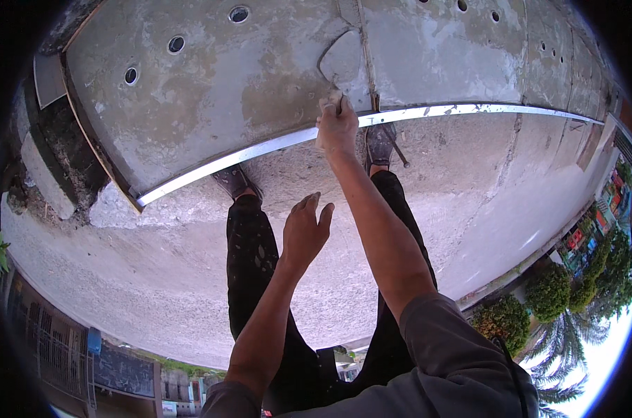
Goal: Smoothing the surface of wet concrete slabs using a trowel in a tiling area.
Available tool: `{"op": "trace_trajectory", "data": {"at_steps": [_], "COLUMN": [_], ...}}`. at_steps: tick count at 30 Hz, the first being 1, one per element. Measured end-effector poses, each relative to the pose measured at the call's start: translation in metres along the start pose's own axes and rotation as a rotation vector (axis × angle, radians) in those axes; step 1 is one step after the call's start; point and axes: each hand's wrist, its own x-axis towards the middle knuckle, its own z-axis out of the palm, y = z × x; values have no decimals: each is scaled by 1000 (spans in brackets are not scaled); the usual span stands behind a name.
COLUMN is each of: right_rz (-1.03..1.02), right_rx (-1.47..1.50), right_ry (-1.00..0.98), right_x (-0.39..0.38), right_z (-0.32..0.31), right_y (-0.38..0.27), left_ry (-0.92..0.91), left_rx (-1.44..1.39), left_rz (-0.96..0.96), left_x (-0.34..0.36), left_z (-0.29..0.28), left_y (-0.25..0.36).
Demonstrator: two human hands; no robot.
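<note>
My right hand [337,125] is closed at the near edge of the grey cement slab [211,97], just above a long silver metal strip [246,153]; a small dark piece shows between its fingers, too hidden to name. A curved outline [321,56] marks the cement just beyond it. My left hand [306,226] hangs open between my legs, fingers loosely apart and nothing in it. My shoes [235,182] stand by the strip, and a thin dark rod-like object [401,153] is beside the right one.
Round holes [176,44] dot the slab. A wooden board [100,157] edges its left end, beside rubble and a broken concrete piece [47,174]. A pale concrete pavement [490,223] runs underfoot. Trees [553,282] and a metal gate [44,348] are at the rim.
</note>
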Motion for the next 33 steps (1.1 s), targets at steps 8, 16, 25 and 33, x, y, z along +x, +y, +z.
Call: {"op": "trace_trajectory", "data": {"at_steps": [8, 16, 25, 33], "right_rz": [102, -87, 456, 291], "right_rx": [-160, -140, 353, 89], "right_ry": [-174, -126, 121, -64], "right_x": [-37, -38, -83, -90], "right_z": [25, 33, 43, 102], "right_y": [-38, -18, -26, -6], "left_ry": [-3, -22, -133, 147], "left_rx": [12, 5, 137, 65], "left_rz": [-66, -41, 7, 340], "left_x": [-9, -5, -13, -24], "left_z": [-18, -11, -8, 19], "left_y": [-15, -9, -32, -47]}}
